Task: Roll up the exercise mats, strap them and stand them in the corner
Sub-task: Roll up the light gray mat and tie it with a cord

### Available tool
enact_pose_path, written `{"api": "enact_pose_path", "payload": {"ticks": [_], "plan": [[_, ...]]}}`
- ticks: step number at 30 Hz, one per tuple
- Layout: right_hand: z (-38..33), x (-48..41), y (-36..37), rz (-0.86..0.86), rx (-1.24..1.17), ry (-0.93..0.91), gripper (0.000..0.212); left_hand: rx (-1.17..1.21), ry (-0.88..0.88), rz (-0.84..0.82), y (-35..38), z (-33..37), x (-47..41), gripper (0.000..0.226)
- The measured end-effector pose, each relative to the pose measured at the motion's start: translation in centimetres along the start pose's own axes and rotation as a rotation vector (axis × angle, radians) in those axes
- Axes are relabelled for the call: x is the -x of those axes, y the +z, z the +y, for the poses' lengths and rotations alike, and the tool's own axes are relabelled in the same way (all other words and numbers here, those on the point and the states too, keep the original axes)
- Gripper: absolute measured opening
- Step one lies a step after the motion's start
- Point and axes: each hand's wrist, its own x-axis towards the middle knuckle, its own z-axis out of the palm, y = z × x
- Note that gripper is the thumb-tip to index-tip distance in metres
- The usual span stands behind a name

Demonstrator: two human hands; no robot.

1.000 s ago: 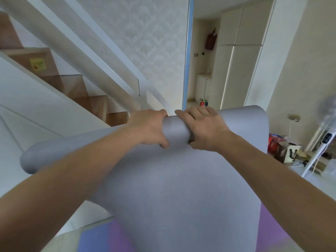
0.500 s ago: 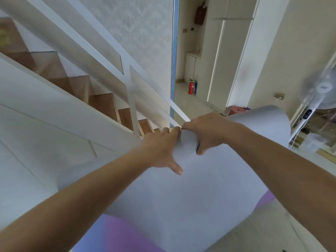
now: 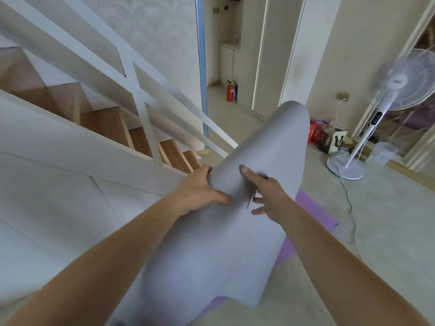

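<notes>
A grey exercise mat (image 3: 237, 236) is lifted in front of me, partly rolled, its rolled end (image 3: 277, 142) pointing up and to the right. My left hand (image 3: 200, 191) grips the roll from the left, thumb across the front. My right hand (image 3: 266, 194) lies against the mat's right side with the fingers spread and blurred; whether it grips is unclear. A purple mat (image 3: 306, 208) lies flat on the floor beneath, showing at the right and below the grey sheet.
A white staircase with wooden treads (image 3: 117, 130) and a slanted railing rises at left. A standing fan (image 3: 386, 107) with a trailing cable stands at right, beside boxes (image 3: 329, 140) on the floor. A red fire extinguisher (image 3: 230, 90) stands by the far cupboards.
The rolled mat has swung from lying horizontally to pointing up and right. My right hand has loosened from a full grip to spread fingers. The view has tilted down towards the floor.
</notes>
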Motion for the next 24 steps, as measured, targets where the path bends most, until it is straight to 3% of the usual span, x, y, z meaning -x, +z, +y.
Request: {"api": "enact_pose_path", "payload": {"ticks": [3,6,8,10,12,13,15,17,19,20,22,24], "plan": [[-0.5,-0.3,-0.4,0.005,-0.128,-0.058,0.09,0.308,0.016,-0.189,1.7,-0.6,-0.2,0.077],[-0.8,-0.9,-0.9,0.258,-0.204,-0.176,0.079,0.543,0.013,-0.369,4.3,0.0,0.3,0.052],[-0.8,-1.4,-1.5,0.439,-0.129,-0.23,0.089,0.613,0.004,-0.423,6.0,0.8,0.2,0.057],[-0.8,-1.5,-2.0,0.543,-0.06,-0.221,0.09,0.505,0.031,-0.363,7.5,1.6,-0.2,0.09],[0.1,-1.7,-2.0,0.589,-0.042,-0.184,0.09,0.08,0.13,-0.248,8.9,2.1,-0.2,0.135],[0.5,-1.8,-1.7,0.594,-0.035,-0.173,0.09,-0.139,0.166,-0.194,9.9,2.2,0.2,0.146],[1.4,-2.0,-1.1,0.546,-0.011,-0.176,0.097,-0.25,0.16,-0.026,11.3,1.7,0.9,0.141],[2.5,-2.4,-1.4,0.43,-0.061,-0.197,0.112,0.073,0.116,-0.007,11.2,0.8,0.7,0.116],[2.8,-2.2,-2.9,0.32,-0.136,-0.175,0.116,0.457,0.091,-0.116,10.4,-0.4,0.4,0.096],[2.6,-2.2,-3.9,0.247,-0.158,-0.174,0.106,0.575,0.09,-0.185,10.0,-0.8,0.4,0.089],[2.3,-2.4,-5.6,0.07,-0.225,-0.183,0.081,0.708,0.115,-0.341,9.8,-0.2,0.8,0.076],[1.6,-2.8,-6.2,0.033,-0.275,-0.177,0.075,0.767,0.094,-0.46,10.2,0.3,0.4,0.068]]}}
